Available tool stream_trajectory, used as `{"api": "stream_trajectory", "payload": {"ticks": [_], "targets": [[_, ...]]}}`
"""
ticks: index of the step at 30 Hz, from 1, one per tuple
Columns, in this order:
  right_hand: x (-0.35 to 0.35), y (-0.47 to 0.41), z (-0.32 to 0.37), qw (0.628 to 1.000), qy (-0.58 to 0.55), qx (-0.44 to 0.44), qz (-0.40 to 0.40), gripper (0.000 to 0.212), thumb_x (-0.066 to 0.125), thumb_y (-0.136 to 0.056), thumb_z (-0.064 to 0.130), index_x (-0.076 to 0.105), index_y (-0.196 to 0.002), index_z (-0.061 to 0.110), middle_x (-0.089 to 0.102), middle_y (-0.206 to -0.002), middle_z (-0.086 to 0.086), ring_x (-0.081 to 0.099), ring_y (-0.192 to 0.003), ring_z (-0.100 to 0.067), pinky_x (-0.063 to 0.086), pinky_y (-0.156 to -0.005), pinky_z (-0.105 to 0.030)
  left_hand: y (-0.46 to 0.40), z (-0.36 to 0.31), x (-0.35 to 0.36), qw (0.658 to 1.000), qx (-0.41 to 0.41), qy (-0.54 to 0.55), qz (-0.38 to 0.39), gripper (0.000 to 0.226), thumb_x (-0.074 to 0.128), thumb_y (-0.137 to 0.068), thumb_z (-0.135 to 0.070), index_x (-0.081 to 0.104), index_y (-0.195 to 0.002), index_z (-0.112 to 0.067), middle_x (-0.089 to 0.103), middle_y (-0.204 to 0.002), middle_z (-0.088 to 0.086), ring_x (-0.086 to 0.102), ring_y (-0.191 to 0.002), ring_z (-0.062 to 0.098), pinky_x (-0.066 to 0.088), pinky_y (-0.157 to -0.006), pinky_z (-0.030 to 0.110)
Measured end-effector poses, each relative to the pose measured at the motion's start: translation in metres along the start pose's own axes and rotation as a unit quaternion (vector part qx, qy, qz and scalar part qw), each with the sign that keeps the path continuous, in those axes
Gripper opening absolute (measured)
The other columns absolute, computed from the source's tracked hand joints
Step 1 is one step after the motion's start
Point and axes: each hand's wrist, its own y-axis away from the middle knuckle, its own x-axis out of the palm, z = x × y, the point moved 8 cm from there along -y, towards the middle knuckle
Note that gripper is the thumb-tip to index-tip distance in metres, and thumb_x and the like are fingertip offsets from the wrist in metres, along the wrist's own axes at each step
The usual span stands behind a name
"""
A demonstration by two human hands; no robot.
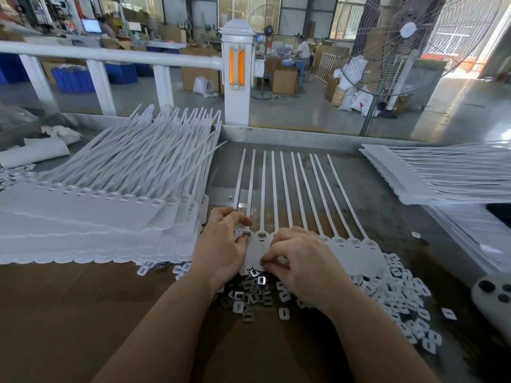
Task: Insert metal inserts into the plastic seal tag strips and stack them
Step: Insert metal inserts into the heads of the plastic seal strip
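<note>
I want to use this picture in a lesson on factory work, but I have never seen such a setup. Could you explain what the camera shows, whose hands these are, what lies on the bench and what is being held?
There is one picture, taken by a camera worn on a worker's head, looking down at their own bare hands. No machine is involved. On the bench lies a strip of white plastic seal tags, tails pointing away. The left hand presses a fingertip on a tag head at the strip's left end. The right hand pinches a small metal insert. More loose inserts lie heaped in front. Stacked strips sit to the left, another stack to the right.
</note>
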Motion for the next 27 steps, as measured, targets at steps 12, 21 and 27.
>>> {"api": "stream_trajectory", "payload": {"ticks": [12,21,27], "targets": [[0.004,0.001,0.006,0.998,0.036,-0.039,0.025,0.022,0.05,-0.093,0.035,0.067,-0.104,0.026,0.059,-0.108,0.009,0.047,-0.106,-0.007,0.033,-0.098,-0.026,0.0,0.001,0.0,1.0,-0.006,0.003,0.003,0.017,0.06,-0.088,-0.019,0.057,-0.1,-0.03,0.036,-0.112,-0.012,0.04,-0.098,0.002,0.031,-0.087,0.014],[-0.028,0.003,-0.012,0.997,-0.008,0.027,-0.07,0.011,0.052,-0.093,0.02,0.062,-0.091,0.017,0.062,-0.088,0.009,0.053,-0.082,-0.004,0.042,-0.083,-0.019,0.001,0.002,0.001,1.0,-0.009,0.003,0.008,0.018,0.06,-0.088,-0.02,0.052,-0.096,-0.034,0.037,-0.112,-0.012,0.042,-0.097,0.004,0.034,-0.089,0.016],[-0.061,0.007,-0.049,0.984,0.009,0.115,-0.135,0.01,0.061,-0.086,0.007,0.069,-0.081,0.009,0.067,-0.07,0.003,0.06,-0.063,-0.013,0.051,-0.068,-0.028,0.001,0.0,0.001,1.0,-0.011,0.01,0.012,0.018,0.059,-0.089,-0.019,0.051,-0.094,-0.034,0.037,-0.113,-0.013,0.045,-0.098,0.007,0.038,-0.092,0.018]]}}
